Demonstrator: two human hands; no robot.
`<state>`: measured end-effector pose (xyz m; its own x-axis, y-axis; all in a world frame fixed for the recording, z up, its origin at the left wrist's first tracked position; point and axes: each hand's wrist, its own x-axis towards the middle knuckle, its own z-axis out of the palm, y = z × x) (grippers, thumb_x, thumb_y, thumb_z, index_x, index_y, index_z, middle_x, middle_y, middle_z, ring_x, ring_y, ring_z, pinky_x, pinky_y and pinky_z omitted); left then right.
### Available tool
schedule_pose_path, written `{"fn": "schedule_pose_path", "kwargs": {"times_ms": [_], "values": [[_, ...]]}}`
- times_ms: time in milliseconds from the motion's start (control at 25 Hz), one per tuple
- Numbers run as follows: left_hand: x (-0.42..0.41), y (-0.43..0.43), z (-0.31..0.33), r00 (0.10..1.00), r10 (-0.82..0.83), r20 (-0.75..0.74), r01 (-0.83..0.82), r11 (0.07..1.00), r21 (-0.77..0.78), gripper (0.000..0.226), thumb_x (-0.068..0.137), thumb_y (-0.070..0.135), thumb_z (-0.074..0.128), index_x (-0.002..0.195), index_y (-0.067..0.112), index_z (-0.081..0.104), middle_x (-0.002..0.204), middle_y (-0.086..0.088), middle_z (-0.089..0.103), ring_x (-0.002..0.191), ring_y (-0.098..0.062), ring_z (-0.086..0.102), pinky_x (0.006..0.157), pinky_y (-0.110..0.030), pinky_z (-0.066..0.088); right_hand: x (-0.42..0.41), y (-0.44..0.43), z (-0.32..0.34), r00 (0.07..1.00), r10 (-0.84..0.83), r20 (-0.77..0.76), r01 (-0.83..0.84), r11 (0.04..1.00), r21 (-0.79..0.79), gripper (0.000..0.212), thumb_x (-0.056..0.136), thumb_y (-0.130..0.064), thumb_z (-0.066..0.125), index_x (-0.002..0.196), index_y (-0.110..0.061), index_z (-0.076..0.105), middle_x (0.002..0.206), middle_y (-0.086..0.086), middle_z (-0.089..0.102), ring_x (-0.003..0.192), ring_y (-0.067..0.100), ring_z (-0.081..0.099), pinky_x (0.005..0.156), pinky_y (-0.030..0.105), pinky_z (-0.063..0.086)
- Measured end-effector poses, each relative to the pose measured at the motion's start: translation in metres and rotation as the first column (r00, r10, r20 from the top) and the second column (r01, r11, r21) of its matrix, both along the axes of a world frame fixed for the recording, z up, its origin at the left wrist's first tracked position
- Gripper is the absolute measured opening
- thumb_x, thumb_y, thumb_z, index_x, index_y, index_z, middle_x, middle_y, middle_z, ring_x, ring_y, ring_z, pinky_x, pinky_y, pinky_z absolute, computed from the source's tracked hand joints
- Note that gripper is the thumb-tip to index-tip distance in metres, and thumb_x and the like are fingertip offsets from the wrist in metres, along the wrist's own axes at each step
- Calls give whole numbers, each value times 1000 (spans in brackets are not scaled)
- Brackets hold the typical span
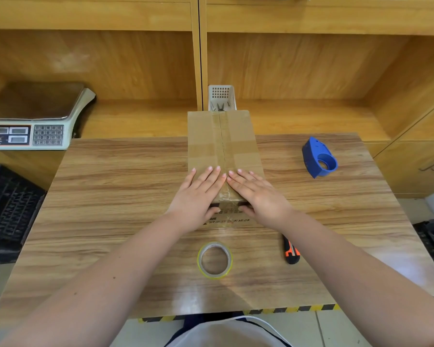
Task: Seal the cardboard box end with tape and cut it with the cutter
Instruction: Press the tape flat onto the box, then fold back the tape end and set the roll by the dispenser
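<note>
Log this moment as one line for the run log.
left hand, right hand: flat on brown cardboard box | clear tape roll, orange-black cutter: lying on table, untouched

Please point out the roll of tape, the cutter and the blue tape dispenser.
roll of tape (199, 259), head view, on its left rim.
cutter (290, 251), head view, on its orange-and-black handle.
blue tape dispenser (310, 156), head view, on its blue body.

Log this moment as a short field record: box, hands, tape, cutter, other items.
box: cardboard box lying lengthwise on the wooden table, taped along its top seam
left hand: flat on the box's near end, left of the seam
right hand: flat on the near end, right of the seam
tape roll: lying flat on the table, nearer than the box, untouched
cutter: on the table beside the right forearm
other: blue tape dispenser far right; scale on the left shelf
</note>
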<state>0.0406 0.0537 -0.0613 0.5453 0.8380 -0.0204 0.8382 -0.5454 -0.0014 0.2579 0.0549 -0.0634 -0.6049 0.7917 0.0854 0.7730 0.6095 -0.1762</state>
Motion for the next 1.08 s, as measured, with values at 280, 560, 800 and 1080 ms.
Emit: {"fn": "schedule_pose_path", "kwargs": {"times_ms": [280, 560, 800, 1080], "values": [[2, -2, 3, 1000, 15, -13, -15, 999, -33, 85, 91, 48, 47, 151, 17, -4, 162, -7, -3, 149, -22, -4, 120, -49, 0, -4, -1, 5, 996, -46, -75, 40, 996, -84, 81, 80, -16, 69, 148, -17, 25, 156, 1, 25, 146, 17, 14, 120, 41, 14], [-8, -48, 14, 807, 32, 590, -95, 993, 76, 43, 85, 28, 61, 127, 17, 55, 131, -3, 57, 123, -20, 48, 105, -34, 37, 6, -44, 10, 874, -146, -464, 251, 952, 174, 41, 80, -20, 71, 118, -11, 62, 125, 6, 62, 119, 28, 53, 102, 41, 39], [-19, -111, -79, 890, 181, 419, -4, 921, -390, 27, 79, 38, 55, 104, 29, 61, 106, 6, 67, 102, -15, 57, 91, -36, 49, 5, -111, -79, 731, -555, -396, 362, 808, -465, 36, 78, -2, 68, 106, -23, 63, 100, 2, 63, 87, 0, 54, 77, 12, 42], [-4, -109, -116, 998, -7, 57, 27, 935, -353, 46, 73, 65, 44, 83, 27, 68, 83, 9, 69, 95, -17, 61, 90, -33, 20, -33, -119, -127, 775, -618, -134, 304, 551, -777, 88, 65, -20, 81, 141, -17, 38, 140, 3, 45, 127, 20, 41, 105, 25, 34]]}}
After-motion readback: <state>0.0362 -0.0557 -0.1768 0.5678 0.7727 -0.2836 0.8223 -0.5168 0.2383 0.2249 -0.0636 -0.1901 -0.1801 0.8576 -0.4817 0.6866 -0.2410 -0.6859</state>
